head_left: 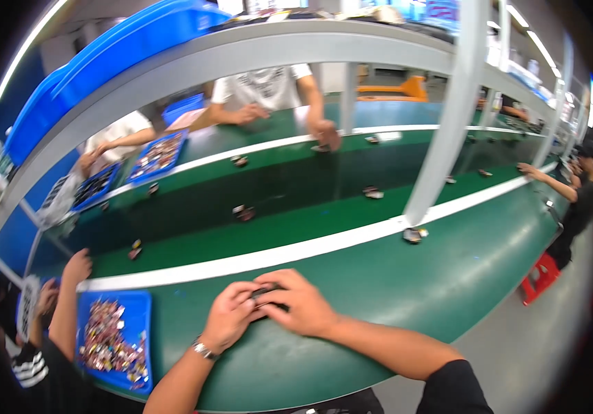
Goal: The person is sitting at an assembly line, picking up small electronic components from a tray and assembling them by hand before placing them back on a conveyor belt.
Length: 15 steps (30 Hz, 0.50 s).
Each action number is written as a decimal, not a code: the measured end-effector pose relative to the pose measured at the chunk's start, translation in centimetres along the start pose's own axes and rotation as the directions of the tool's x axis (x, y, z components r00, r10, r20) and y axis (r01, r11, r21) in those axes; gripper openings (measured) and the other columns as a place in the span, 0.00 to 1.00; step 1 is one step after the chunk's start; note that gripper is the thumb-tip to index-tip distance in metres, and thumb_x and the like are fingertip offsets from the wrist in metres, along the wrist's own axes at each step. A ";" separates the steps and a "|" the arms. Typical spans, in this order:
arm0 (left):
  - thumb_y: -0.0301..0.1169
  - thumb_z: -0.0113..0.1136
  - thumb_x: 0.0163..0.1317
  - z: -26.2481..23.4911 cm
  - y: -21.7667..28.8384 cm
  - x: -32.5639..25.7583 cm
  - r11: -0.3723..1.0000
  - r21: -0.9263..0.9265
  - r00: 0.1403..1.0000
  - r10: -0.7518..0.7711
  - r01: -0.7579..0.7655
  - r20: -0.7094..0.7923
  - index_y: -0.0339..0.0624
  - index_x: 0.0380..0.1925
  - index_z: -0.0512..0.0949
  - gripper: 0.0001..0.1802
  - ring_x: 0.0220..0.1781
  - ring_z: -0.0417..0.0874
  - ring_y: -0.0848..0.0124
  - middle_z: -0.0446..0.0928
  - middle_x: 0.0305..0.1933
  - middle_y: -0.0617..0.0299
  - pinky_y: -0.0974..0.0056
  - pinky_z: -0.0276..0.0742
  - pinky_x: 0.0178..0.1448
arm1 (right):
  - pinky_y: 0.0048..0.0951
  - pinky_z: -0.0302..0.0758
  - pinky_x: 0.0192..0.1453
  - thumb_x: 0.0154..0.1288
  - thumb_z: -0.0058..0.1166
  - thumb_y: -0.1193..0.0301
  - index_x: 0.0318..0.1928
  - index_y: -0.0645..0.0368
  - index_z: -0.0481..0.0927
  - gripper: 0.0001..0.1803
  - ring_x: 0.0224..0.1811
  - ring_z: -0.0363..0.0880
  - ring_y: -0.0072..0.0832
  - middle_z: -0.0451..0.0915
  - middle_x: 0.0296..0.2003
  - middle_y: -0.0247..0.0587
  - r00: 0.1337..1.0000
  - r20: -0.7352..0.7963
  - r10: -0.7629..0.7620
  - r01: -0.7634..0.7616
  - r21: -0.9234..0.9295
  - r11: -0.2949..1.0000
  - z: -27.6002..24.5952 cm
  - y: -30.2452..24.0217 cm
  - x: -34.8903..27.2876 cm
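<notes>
My left hand (pixel 229 316) and my right hand (pixel 301 303) meet over the near green tabletop. Between them they grip a small dark object (pixel 269 292), its fingers-covered shape too hidden to name. Both hands have their fingers curled round it, the left from its left side and the right from above and its right side. A metal-banded watch or bracelet (pixel 203 348) circles my left wrist. Left of my hands, a blue tray (pixel 148 324) carries a heap of small shiny pinkish and gold pieces (pixel 107 338).
A white rail (pixel 296 248) borders the green conveyor belt (pixel 324 222), where several small dark parts sit. A grey post (pixel 441 131) rises at its edge, beside another small part (pixel 414 235). Co-workers sit across, left and right. Overhead runs a grey shelf (pixel 255 50) with blue bins (pixel 117 52).
</notes>
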<state>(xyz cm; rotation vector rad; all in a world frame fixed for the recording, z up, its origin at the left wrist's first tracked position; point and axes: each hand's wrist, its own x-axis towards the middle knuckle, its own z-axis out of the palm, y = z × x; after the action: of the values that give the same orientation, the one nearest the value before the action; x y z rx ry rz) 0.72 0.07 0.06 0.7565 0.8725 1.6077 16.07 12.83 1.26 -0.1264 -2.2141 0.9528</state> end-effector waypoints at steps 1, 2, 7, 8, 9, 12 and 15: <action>0.24 0.53 0.70 -0.1 0.0 0.0 1.000 0.001 1.000 0.004 -0.004 0.007 0.39 0.56 0.68 0.16 0.63 0.76 0.61 0.70 0.64 0.48 0.52 0.77 0.66 | 0.36 0.77 0.56 0.57 0.64 0.74 0.40 0.56 0.85 0.10 0.57 0.74 0.38 0.78 0.52 0.38 1.000 0.002 -0.006 0.006 0.005 1.000 0.0 0.0 0.1; 0.23 0.52 0.70 -0.4 0.2 -0.4 1.000 0.025 1.000 -0.001 0.001 -0.010 0.39 0.56 0.68 0.15 0.63 0.76 0.61 0.70 0.64 0.48 0.52 0.77 0.66 | 0.36 0.77 0.56 0.57 0.64 0.74 0.40 0.56 0.85 0.10 0.57 0.74 0.38 0.78 0.52 0.38 1.000 0.017 -0.018 0.018 0.043 0.999 0.4 -0.1 0.2; 0.23 0.49 0.72 -0.8 0.3 -0.8 1.000 0.021 0.999 0.022 -0.022 0.026 0.37 0.57 0.68 0.15 0.65 0.75 0.61 0.69 0.66 0.48 0.53 0.75 0.67 | 0.35 0.78 0.54 0.56 0.64 0.75 0.39 0.57 0.84 0.09 0.56 0.75 0.36 0.77 0.53 0.37 0.999 0.002 -0.033 0.033 0.005 0.999 0.8 -0.4 0.4; 0.23 0.49 0.72 -0.8 0.2 -0.8 1.000 0.020 0.999 0.019 -0.019 0.027 0.37 0.57 0.68 0.15 0.65 0.75 0.61 0.69 0.66 0.48 0.53 0.75 0.67 | 0.35 0.78 0.53 0.57 0.64 0.75 0.39 0.57 0.84 0.08 0.56 0.74 0.36 0.77 0.53 0.37 0.999 -0.001 -0.034 0.034 0.000 0.999 0.8 -0.4 0.4; 0.22 0.50 0.71 -0.9 0.2 -0.8 1.000 0.024 1.000 0.016 -0.016 0.008 0.37 0.56 0.68 0.15 0.64 0.76 0.61 0.70 0.65 0.48 0.53 0.76 0.66 | 0.35 0.78 0.53 0.57 0.64 0.75 0.39 0.57 0.84 0.08 0.56 0.74 0.36 0.77 0.53 0.37 0.999 -0.003 -0.033 0.033 -0.003 0.999 0.8 -0.4 0.4; 0.22 0.51 0.71 -1.1 0.0 -0.8 1.000 0.031 1.000 0.005 -0.005 -0.013 0.38 0.55 0.68 0.14 0.63 0.77 0.61 0.70 0.64 0.48 0.52 0.77 0.66 | 0.35 0.78 0.53 0.57 0.64 0.75 0.40 0.57 0.85 0.09 0.56 0.74 0.36 0.77 0.53 0.37 1.000 0.001 -0.025 0.025 0.016 1.000 0.9 -0.4 0.4; 0.23 0.50 0.71 -1.1 0.0 -0.7 0.999 0.036 1.000 -0.010 0.010 -0.005 0.37 0.56 0.68 0.15 0.64 0.76 0.61 0.70 0.65 0.48 0.53 0.77 0.66 | 0.35 0.79 0.53 0.57 0.64 0.75 0.40 0.57 0.85 0.09 0.56 0.75 0.36 0.77 0.53 0.37 1.000 0.027 -0.017 0.016 0.047 0.999 0.7 -0.5 0.4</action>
<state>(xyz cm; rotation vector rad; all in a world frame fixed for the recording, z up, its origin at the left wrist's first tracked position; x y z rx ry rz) -0.02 -0.81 -0.52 0.7724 0.9090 1.5892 15.41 12.22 1.48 -0.0740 -2.2123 1.0026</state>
